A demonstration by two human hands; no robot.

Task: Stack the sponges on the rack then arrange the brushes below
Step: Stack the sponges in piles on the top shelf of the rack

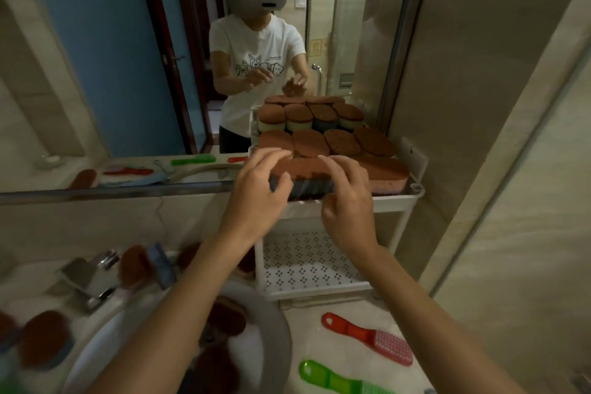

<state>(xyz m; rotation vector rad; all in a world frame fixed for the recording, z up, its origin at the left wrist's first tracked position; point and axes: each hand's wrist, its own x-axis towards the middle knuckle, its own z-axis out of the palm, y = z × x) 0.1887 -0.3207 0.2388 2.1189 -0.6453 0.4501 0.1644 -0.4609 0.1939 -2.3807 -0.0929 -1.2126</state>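
Two hands are on one sponge: my left hand curls round its left end, and my right hand pinches the right end, fingers over the brown top and thumb at the front. It sits at the front left of the top shelf of the rack, pressed against the other sponges packed there.

I judge this to be the stacking step, seating this one into its row. That shelf looks nearly full, and loose sponges lie in the sink and beside the faucet. The next move calls for letting go and reaching down and left for another, probably to start a second layer.

The shelf's front rim is low, so a carelessly set sponge could tip off. The lower shelf shows its perforated floor and opens toward me. The red brush and green brush lie apart on the tabletop near the rack's foot. The wall on my right is close, so the open room is toward the sink.
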